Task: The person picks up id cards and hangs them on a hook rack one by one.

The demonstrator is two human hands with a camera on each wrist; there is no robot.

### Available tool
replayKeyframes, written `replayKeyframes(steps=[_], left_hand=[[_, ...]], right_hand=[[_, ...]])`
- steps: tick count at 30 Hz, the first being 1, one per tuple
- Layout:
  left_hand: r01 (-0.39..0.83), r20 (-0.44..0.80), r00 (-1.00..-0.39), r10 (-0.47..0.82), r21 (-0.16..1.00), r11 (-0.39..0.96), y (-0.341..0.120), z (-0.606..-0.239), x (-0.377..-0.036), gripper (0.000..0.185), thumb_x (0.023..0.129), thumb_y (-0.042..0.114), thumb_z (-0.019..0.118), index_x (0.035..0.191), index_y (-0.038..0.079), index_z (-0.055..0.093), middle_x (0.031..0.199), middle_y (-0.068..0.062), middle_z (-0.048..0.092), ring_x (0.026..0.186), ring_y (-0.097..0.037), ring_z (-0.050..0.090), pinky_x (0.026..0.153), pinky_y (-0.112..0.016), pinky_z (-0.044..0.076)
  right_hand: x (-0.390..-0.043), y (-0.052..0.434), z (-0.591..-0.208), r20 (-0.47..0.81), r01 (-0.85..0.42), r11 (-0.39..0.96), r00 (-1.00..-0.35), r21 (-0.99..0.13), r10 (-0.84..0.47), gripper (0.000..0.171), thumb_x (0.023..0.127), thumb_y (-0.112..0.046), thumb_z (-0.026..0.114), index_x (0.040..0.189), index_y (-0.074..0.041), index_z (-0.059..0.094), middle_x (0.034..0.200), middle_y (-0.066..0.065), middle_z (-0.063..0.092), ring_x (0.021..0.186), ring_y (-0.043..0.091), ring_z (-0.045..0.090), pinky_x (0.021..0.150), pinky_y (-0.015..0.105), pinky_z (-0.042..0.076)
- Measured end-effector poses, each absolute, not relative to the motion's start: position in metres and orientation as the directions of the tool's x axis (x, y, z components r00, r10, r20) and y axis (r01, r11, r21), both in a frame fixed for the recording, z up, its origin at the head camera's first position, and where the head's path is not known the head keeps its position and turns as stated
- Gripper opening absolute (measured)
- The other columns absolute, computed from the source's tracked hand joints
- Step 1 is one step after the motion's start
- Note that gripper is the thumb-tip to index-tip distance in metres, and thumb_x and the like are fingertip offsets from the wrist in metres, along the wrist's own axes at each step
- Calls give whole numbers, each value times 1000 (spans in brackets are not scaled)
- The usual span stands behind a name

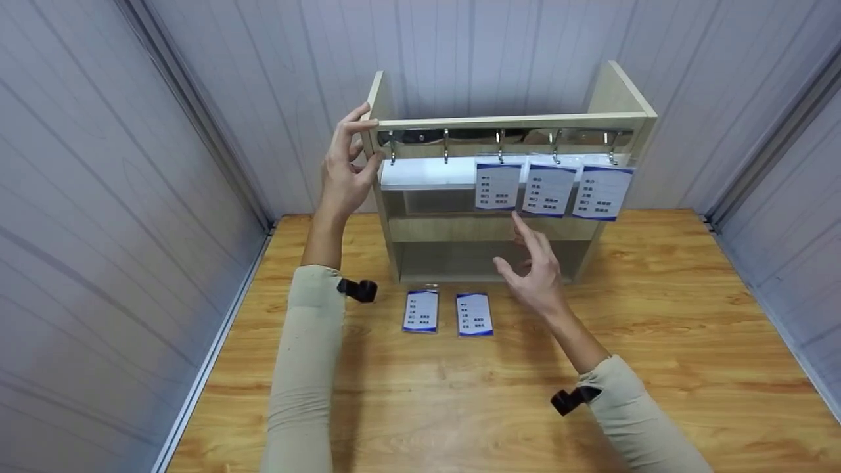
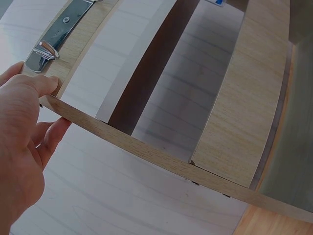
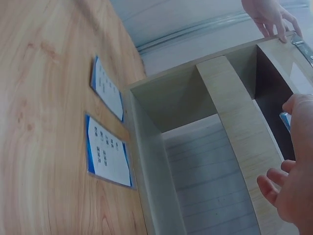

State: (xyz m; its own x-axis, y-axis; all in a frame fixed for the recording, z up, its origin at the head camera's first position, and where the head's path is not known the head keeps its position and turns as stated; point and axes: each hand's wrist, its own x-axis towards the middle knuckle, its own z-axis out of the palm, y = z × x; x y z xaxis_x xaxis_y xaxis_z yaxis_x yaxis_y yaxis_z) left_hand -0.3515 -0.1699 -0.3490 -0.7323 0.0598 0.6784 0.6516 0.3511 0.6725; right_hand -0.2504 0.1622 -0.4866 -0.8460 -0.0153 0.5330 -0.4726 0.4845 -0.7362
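My left hand [image 1: 345, 167] grips the upper left corner of a light wooden shelf [image 1: 486, 230]. The left wrist view shows its thumb on the front face and its fingers round the side panel [image 2: 146, 147]. My right hand [image 1: 537, 272] is in front of the shelf with nothing in its grasp, the index fingertip right at the lower edge of a hanging badge [image 1: 499, 187]. To the right of that one, a second badge [image 1: 550, 190] and a third badge [image 1: 603, 192] hang from hooks. The two leftmost hooks [image 1: 446, 146] carry no badge.
Two more badges, a left one [image 1: 420, 311] and a right one [image 1: 474, 315], lie flat on the wood-grain table [image 1: 433, 401] before the shelf's base. A metal hook rail [image 1: 420, 136] runs along the shelf's top front. Pale panelled walls [image 1: 460, 59] enclose the back and sides.
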Motion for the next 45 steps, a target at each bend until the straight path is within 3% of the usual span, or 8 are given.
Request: replayKeyframes(steps=[5, 13, 17, 22, 40, 45], left_hand=[[639, 672, -739, 50, 675, 369, -171, -350, -351, 44, 103, 0, 70, 146, 7, 62, 178, -10, 48, 159, -33, 57, 91, -53, 73], [633, 660, -749, 56, 688, 353, -170, -349, -350, 45, 103, -2, 69, 147, 7, 62, 178, -9, 48, 157, -37, 59, 93, -57, 72], [635, 661, -748, 57, 689, 350, -170, -350, -349, 45, 103, -2, 69, 147, 7, 62, 178, -9, 47, 155, -40, 60, 90, -58, 72], [634, 662, -748, 55, 687, 355, -170, -350, -349, 45, 103, -3, 69, 146, 7, 62, 178, -9, 48, 155, -41, 60, 88, -55, 73], [659, 681, -730, 58, 680, 321, -170, -350, -352, 45, 102, -4, 69, 146, 5, 62, 178, -10, 48, 161, -33, 54, 95, -59, 71], [663, 684, -726, 64, 674, 325, -170, -349, -352, 46, 102, -4, 69, 146, 5, 62, 178, -11, 47, 158, -33, 57, 91, -50, 72]], right_hand=[[-249, 162, -488, 514, -461, 499, -857, -734, -35, 83, 95, -21, 86, 169, -11, 50, 148, 27, 63, 134, 38, 65, 95, 43, 64], [-246, 156, -495, 480, -431, 522, -876, -736, -47, 84, 92, -24, 90, 166, -8, 54, 145, 25, 63, 130, 37, 63, 98, 44, 59], [-245, 151, -498, 448, -422, 510, -891, -750, -79, 85, 93, -24, 91, 167, -8, 52, 150, 26, 60, 138, 43, 61, 112, 57, 58], [-244, 147, -507, 410, -398, 523, -907, -754, -99, 87, 93, -24, 91, 168, -10, 51, 152, 27, 57, 145, 49, 59, 129, 69, 47], [-239, 133, -543, 287, -299, 552, -951, -779, -111, 94, 90, -30, 95, 171, -18, 49, 152, 26, 50, 146, 47, 51, 124, 71, 49], [-238, 129, -553, 241, -254, 587, -965, -769, -101, 95, 88, -33, 96, 170, -20, 50, 155, 25, 49, 148, 46, 48, 121, 71, 50]])
